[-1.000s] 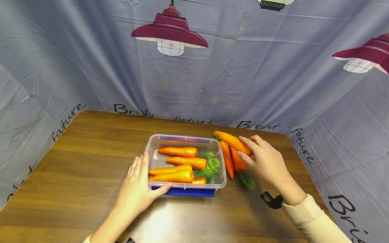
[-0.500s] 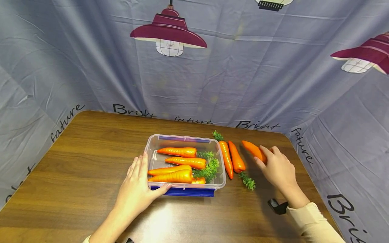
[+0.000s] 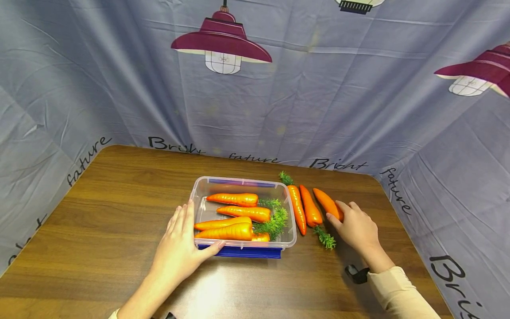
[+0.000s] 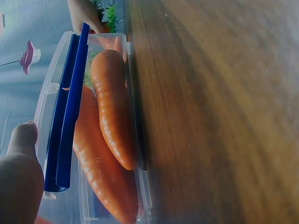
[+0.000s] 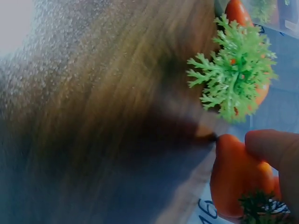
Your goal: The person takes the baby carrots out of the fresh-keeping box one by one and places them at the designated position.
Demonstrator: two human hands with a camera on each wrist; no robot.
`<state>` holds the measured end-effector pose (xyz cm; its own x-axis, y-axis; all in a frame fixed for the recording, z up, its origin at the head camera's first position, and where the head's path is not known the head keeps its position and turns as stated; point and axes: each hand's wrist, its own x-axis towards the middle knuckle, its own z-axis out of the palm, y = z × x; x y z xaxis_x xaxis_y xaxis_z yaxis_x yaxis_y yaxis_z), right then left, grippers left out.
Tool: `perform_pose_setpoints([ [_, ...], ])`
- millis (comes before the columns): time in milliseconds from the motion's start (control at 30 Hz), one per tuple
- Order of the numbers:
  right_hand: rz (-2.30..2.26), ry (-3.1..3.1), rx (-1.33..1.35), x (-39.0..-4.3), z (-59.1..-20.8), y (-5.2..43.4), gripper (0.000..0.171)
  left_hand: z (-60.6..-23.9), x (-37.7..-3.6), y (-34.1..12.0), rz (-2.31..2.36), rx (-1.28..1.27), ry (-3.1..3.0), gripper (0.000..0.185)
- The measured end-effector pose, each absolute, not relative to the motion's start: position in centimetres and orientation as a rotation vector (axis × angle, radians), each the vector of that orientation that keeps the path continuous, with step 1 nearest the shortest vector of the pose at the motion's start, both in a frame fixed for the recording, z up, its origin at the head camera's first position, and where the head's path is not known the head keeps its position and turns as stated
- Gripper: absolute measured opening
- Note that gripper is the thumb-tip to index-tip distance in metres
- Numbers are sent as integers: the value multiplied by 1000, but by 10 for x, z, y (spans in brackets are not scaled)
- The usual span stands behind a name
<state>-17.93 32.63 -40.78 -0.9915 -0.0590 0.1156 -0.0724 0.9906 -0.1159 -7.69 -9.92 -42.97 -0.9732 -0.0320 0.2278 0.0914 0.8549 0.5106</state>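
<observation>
My right hand (image 3: 358, 228) pinches the thick end of an orange carrot (image 3: 326, 201) at the right of the row, its tip pointing away from me. In the right wrist view the thumb presses on this carrot (image 5: 238, 175), with dark green leaves under it. Two more carrots lie to its left, a middle carrot (image 3: 311, 208) and a carrot (image 3: 296, 210) right beside the box. My left hand (image 3: 179, 246) rests at the near left corner of the clear plastic box (image 3: 291, 239), fingers straight along its side and thumb on the front rim. Several carrots (image 3: 227, 230) lie inside.
A blue latch flap (image 3: 243, 251) hangs from the box's front, and another blue strip runs along its back. Green carrot leaves (image 3: 326, 239) stick out toward me from the middle carrot. Grey printed cloth (image 3: 255, 110) surrounds the wooden table (image 3: 131, 190).
My right hand carried the carrot from over the two other carrots to the right, then slightly back left, beside the middle one. The left hand and the box stayed in place.
</observation>
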Motion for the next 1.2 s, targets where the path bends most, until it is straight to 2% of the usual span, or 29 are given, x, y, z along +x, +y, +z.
perform_pose_setpoints([
  [567, 166, -3112, 78, -179, -424, 330, 64, -431, -78, -99, -790, -59, -2795, 123],
  [867, 132, -3127, 34, -180, -419, 327, 59, -432, -78, -99, -788, -52, -2796, 124],
  [1200, 263, -2713, 332, -184, -393, 280, 42, -433, -78, -100, -777, -63, -2782, 124],
])
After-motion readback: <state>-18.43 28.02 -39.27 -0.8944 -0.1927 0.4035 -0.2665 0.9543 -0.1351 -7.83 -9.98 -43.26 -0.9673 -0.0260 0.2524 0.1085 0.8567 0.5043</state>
